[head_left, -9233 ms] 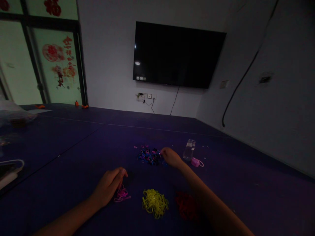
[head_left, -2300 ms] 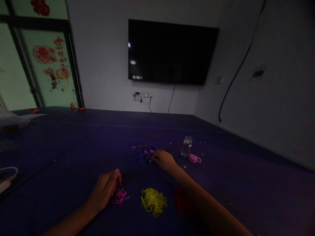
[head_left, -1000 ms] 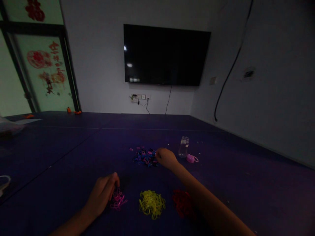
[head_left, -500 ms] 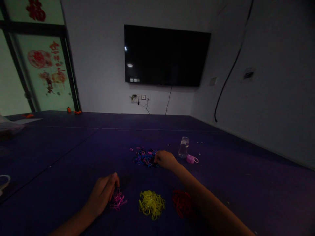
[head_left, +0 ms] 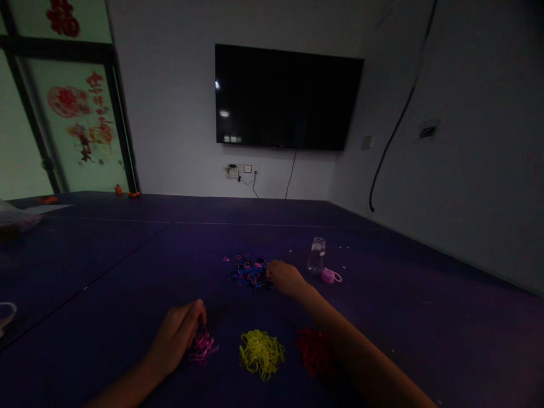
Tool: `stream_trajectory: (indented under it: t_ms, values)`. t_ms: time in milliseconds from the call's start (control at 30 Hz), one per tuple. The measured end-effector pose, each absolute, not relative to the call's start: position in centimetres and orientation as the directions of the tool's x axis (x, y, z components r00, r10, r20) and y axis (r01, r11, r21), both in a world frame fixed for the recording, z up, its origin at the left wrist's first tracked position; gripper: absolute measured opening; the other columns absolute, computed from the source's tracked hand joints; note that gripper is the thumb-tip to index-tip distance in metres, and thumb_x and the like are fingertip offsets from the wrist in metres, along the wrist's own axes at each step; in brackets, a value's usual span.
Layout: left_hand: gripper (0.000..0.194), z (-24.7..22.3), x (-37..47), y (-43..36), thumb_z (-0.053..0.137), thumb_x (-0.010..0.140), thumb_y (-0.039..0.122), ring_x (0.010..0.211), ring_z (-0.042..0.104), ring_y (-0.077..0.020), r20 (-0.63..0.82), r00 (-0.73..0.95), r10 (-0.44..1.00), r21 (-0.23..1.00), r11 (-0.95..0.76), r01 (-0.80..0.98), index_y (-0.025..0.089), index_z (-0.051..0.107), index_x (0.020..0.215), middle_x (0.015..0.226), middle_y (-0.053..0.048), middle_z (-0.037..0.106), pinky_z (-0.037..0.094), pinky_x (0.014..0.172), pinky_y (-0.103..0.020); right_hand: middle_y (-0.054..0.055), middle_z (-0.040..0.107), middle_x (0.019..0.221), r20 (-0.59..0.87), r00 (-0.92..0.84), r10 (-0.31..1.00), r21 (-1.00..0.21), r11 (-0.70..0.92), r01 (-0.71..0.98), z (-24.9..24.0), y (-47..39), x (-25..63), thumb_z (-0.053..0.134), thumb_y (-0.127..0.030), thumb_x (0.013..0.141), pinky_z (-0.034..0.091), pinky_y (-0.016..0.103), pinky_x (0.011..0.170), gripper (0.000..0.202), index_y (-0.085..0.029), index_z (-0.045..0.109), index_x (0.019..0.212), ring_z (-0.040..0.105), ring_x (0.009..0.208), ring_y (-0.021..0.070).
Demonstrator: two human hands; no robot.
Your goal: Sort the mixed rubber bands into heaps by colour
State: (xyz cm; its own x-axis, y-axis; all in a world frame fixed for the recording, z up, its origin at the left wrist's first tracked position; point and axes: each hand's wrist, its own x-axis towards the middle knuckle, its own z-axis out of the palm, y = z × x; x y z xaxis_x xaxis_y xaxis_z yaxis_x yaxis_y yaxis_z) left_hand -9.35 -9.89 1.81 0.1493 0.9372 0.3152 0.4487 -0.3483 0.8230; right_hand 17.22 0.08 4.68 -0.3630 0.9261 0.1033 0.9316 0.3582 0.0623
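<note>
My right hand (head_left: 285,276) reaches to the right edge of a mixed pile of blue, black and pink bands (head_left: 250,273); its fingers are pinched together and their tips are hard to make out. My left hand (head_left: 181,331) rests beside a small pile of pink bands (head_left: 204,347), fingers curled and closed, and what they hold, if anything, is hidden. Between my forearms lies a yellow pile of bands (head_left: 260,354). A red pile of bands (head_left: 312,351) sits partly behind my right forearm.
A clear bottle (head_left: 317,255) stands right of my right hand, with a pink cap (head_left: 330,275) beside it. Small white bits dot the purple surface (head_left: 170,266). A plastic bag (head_left: 15,218) lies at the far left. A television (head_left: 289,97) hangs on the wall.
My right hand has shifted very slightly at the edge of the mixed pile, its fingers bending lower. My left hand stays where it was.
</note>
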Motion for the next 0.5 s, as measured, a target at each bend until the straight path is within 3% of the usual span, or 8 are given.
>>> stream_trajectory:
  t_ms: [267,500]
  values:
    - [0.06,2.2,-9.11,-10.11,0.022,0.086,0.062,0.036,0.044,-0.0123,0.325,0.135,0.936,0.813,-0.35,0.465,0.019,0.054,0.06,0.035,0.005,0.04,0.034,0.044,-0.023,0.009,0.066,0.098,0.092,-0.339,0.936,0.028,0.338,0.941,5.4,-0.3,17.17,0.047,-0.014,0.081,0.042,0.025,0.069,0.019,-0.017,0.063,0.09,0.062,0.091,0.0217]
    - [0.06,2.02,-9.2,-9.99,0.022,0.085,0.063,0.035,0.042,-0.0123,0.318,0.14,0.938,0.818,-0.346,0.46,0.019,0.054,0.061,0.034,0.006,0.04,0.034,0.043,-0.022,0.015,0.064,0.102,0.105,-0.32,0.942,0.023,0.32,0.947,4.87,-0.39,16.78,0.043,-0.01,0.083,0.043,0.028,0.074,0.023,-0.012,0.062,0.096,0.06,0.096,0.024]
